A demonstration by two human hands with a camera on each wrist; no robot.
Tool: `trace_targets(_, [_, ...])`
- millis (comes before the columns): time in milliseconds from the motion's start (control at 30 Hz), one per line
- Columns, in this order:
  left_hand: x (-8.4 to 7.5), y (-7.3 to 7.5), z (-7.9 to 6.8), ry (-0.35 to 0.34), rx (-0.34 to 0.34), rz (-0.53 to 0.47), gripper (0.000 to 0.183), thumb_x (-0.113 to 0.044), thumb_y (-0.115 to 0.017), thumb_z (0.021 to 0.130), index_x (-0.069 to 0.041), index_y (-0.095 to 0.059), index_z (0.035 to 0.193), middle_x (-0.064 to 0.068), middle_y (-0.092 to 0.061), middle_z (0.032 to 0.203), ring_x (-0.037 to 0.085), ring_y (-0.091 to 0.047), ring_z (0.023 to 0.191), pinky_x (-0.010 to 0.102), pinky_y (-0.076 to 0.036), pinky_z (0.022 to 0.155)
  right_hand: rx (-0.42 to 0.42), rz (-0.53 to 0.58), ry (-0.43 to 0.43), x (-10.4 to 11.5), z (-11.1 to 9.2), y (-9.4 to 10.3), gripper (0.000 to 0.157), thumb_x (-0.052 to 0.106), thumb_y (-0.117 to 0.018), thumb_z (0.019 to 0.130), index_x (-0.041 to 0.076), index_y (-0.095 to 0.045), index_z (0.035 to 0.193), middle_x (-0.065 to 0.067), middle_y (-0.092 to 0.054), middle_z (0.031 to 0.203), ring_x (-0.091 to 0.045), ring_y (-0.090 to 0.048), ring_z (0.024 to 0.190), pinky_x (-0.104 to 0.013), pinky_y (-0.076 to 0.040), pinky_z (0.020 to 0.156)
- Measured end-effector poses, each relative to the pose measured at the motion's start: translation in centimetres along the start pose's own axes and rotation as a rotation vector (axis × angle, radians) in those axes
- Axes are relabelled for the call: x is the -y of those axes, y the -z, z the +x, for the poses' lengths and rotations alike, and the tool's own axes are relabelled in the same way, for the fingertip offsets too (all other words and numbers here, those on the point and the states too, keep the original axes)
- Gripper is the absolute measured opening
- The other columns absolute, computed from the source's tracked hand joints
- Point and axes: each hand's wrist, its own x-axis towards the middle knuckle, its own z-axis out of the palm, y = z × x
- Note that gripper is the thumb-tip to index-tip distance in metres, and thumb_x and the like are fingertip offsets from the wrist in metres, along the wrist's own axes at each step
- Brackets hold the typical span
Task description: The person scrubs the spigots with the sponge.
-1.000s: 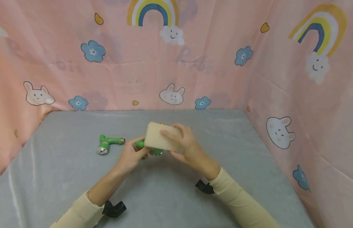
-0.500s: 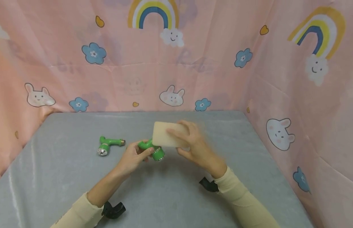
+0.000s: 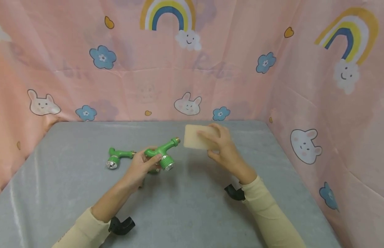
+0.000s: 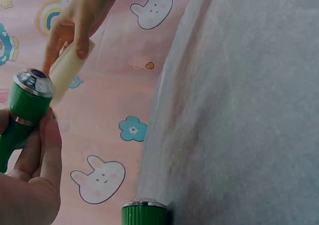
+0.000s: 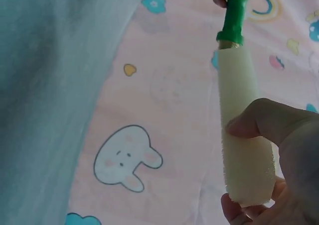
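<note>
My left hand (image 3: 137,168) grips a green tap (image 3: 162,150) above the table, thumb across its body. The tap has a brass threaded end pointing up to the right and a ribbed green part with a chrome face. My right hand (image 3: 226,151) holds a cream sponge block (image 3: 193,137) between thumb and fingers, just right of the tap's threaded end. In the right wrist view the sponge (image 5: 239,95) overlaps that brass end. Another green tap (image 3: 117,155) lies on the table, left of my left hand. A further green fitting (image 3: 154,171) shows partly from behind the left hand.
Grey cloth covers the table (image 3: 192,213). A pink printed curtain (image 3: 235,86) stands at the back and sides. Black curved pieces, one at the left wrist (image 3: 121,225) and one at the right wrist (image 3: 234,193), stick out from the sleeves.
The sponge, first overlapping the tap, has moved right and up away from it with my right hand. The tap in my left hand has turned its threaded end into view.
</note>
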Motion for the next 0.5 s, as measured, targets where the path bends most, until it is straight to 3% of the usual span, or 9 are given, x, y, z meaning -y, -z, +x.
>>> trace_targets(100, [-0.1, 0.2, 0.1, -0.005, 0.028, -0.075, 0.038, -0.015, -0.056, 0.104, 0.002, -0.045, 0.136, -0.009, -0.070, 0.102, 0.005, -0.071, 0.091, 0.023, -0.060, 0.084, -0.029, 0.020, 0.015, 0.5, 0.0, 0.0, 0.066, -0.014, -0.070, 0.070, 0.013, -0.067, 0.131, -0.025, -0.048, 0.138, -0.047, -0.042, 0.127, -0.063, -0.045, 0.098])
trace_targets(300, [0.1, 0.3, 0.1, 0.025, 0.099, -0.229, 0.018, -0.016, -0.052, 0.106, -0.011, -0.053, 0.123, -0.010, -0.072, 0.102, 0.004, -0.071, 0.092, 0.022, -0.059, 0.082, 0.059, 0.005, 0.110, 2.4, -0.1, -1.3, 0.066, -0.009, -0.074, 0.076, 0.018, -0.064, 0.135, -0.022, -0.046, 0.140, -0.042, -0.040, 0.132, -0.058, -0.050, 0.100])
trace_targets(500, [0.0, 0.7, 0.3, 0.067, 0.093, -0.317, 0.008, -0.019, -0.050, 0.107, -0.017, -0.057, 0.111, -0.011, -0.072, 0.097, 0.004, -0.070, 0.087, 0.022, -0.059, 0.080, 0.035, 0.002, 0.083, 1.9, -0.1, -1.1, 0.069, -0.018, -0.071, 0.072, 0.016, -0.066, 0.132, -0.021, -0.046, 0.140, -0.043, -0.038, 0.132, -0.058, -0.050, 0.098])
